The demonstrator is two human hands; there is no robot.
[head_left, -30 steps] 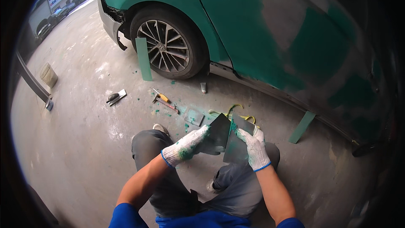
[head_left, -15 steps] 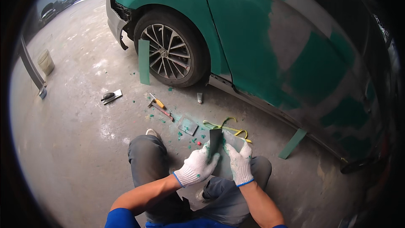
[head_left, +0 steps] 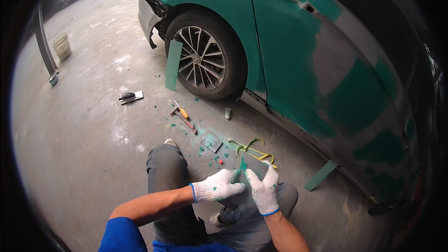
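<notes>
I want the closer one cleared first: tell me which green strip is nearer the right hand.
The sill strip, at the lower edge of the car, to the right of the right hand. The wheel strip stands farther off, in front of the wheel.

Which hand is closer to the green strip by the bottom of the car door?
Right. The right hand is to the left of the green strip; the left hand is farther left.

Bright upper left, dark edges.
</notes>
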